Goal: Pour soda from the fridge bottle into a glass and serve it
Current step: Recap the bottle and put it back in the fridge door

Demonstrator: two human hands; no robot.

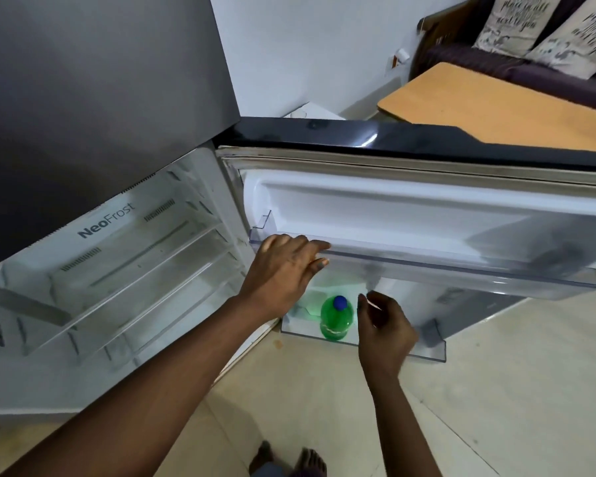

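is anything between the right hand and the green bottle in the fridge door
Nothing visible. The right hand hovers just right of the green bottle, which stands alone in the lower door shelf. The left hand rests on the upper shelf rail, off that path.

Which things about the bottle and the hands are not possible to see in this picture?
- Green bottle, head view: seen from above, so label and soda level are hidden.
- Right hand: motion blur hides the finger positions.
- Left hand: fingertips go over the door shelf rim; grip unclear.
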